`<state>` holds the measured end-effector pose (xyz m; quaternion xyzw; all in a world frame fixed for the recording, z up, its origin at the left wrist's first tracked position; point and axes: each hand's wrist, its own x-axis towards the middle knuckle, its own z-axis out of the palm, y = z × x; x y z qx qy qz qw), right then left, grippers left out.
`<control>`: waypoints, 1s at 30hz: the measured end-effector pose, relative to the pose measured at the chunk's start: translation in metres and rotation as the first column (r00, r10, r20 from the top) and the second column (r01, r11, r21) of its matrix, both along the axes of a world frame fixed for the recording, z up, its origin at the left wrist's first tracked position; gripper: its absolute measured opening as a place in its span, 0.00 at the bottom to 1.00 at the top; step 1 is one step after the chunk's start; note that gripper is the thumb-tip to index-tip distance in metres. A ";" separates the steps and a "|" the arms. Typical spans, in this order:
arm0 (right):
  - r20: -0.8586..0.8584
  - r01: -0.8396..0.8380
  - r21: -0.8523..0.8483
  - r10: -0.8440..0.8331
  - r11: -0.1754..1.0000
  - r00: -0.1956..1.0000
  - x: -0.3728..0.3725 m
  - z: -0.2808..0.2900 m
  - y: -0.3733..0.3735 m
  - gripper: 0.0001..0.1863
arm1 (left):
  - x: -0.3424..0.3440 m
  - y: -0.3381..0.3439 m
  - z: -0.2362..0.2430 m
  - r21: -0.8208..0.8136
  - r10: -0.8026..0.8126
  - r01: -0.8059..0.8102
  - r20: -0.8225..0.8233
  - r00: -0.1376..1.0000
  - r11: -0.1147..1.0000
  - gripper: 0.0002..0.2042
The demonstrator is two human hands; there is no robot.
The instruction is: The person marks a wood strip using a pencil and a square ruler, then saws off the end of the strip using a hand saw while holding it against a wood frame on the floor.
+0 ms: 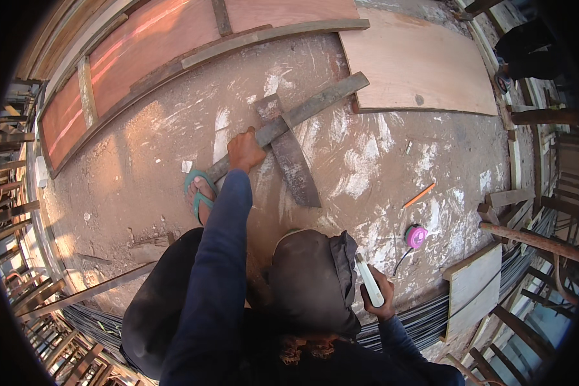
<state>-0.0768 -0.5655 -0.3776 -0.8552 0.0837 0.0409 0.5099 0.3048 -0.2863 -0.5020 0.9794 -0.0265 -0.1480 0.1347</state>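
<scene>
My left hand (246, 151) is closed around a long narrow wooden batten (321, 103), which lies slantwise on the floor. Its near end reaches my left foot in a green flip-flop (201, 193). Under the batten, crossing it, rests a short, wide dark board (296, 167). Out to the right of my bent knee, my right hand (381, 297) grips a pale, elongated tool handle (370, 282) with a rounded end. What lies at its other end cannot be made out. Beyond that hand, a pink round tape measure (416, 236) with a dark strap and an orange pencil (419, 195) lie on the floor.
A framed reddish plywood panel (154, 55) extends across the far left, and a bare plywood sheet (421, 71) lies at the far right. Bundled metal rods (412, 315) run behind my right hand, near a small pale panel (475, 291). Another person's dark clothing (527, 45) shows at upper right.
</scene>
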 end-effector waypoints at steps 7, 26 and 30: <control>-0.070 0.079 0.241 -0.064 0.967 0.996 0.129 -0.031 0.030 0.27 | -0.004 -0.008 -0.006 -0.039 -0.066 0.067 0.031 0.997 0.997 0.17; 0.020 -0.026 0.033 0.025 0.999 0.999 0.012 -0.012 -0.005 0.30 | -0.006 0.001 -0.003 0.014 -0.048 0.048 0.003 0.999 0.999 0.18; -0.097 0.095 0.271 -0.070 0.958 0.993 0.111 -0.049 0.027 0.27 | -0.014 -0.013 -0.002 -0.026 -0.099 0.099 -0.006 0.995 0.995 0.17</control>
